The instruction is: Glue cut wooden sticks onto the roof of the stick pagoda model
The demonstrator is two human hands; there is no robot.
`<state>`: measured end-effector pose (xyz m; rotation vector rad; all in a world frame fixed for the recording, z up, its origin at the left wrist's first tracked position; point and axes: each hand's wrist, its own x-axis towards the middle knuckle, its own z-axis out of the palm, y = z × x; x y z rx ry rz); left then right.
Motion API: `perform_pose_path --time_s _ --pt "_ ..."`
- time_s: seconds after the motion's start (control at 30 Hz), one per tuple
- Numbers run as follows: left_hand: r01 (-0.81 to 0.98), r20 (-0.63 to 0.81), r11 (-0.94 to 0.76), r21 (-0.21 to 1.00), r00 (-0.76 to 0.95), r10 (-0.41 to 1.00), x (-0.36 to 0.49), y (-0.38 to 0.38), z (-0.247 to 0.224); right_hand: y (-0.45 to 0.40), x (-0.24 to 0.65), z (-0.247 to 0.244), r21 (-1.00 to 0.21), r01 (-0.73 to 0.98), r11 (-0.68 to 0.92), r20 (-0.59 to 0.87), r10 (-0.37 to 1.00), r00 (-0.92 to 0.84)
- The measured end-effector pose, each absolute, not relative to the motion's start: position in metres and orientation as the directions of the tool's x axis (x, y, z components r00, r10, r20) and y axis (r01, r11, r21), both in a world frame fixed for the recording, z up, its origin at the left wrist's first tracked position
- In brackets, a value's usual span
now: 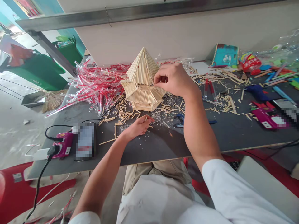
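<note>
A small pagoda-like model [142, 81] built of thin wooden sticks stands on the dark table [163, 146]. My right hand [174, 79] is at the model's right side, fingers pinched against its roof edge, seemingly on a small stick. My left hand [137, 127] rests on the table in front of the model, fingers closed on a few short wooden sticks. Loose cut sticks [121, 115] lie scattered around both hands.
A heap of red-and-clear plastic wrappers [98, 84] lies left of the model. A pink tool [62, 146] with a black cable sits at the left edge. Blue-handled pliers [181, 119], coloured craft items [263, 115] and a teal box [225, 56] lie to the right. Green bins [39, 70] stand beyond.
</note>
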<state>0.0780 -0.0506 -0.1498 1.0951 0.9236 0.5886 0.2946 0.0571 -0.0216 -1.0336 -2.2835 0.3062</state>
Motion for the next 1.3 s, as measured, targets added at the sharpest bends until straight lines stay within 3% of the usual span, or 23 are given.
perform_pose_path --time_s 0.23,0.53,0.8,1.3 --pt "0.028 -0.328 0.368 0.929 0.521 0.788 0.077 -0.051 -0.151 0.054 0.303 -0.019 -0.547 0.625 0.557 0.37 0.83 -0.416" --pt "0.068 -0.334 0.349 0.935 0.504 0.796 0.077 -0.051 -0.152 0.057 0.304 -0.022 -0.543 0.587 0.6 0.424 0.8 -0.425" --pt "0.067 -0.343 0.359 0.931 0.497 0.797 0.079 -0.051 -0.15 0.057 0.299 -0.022 -0.579 0.59 0.563 0.369 0.826 -0.426" --pt "0.035 -0.335 0.373 0.927 0.522 0.784 0.077 -0.051 -0.15 0.057 0.294 -0.026 -0.599 0.556 0.577 0.399 0.816 -0.417"
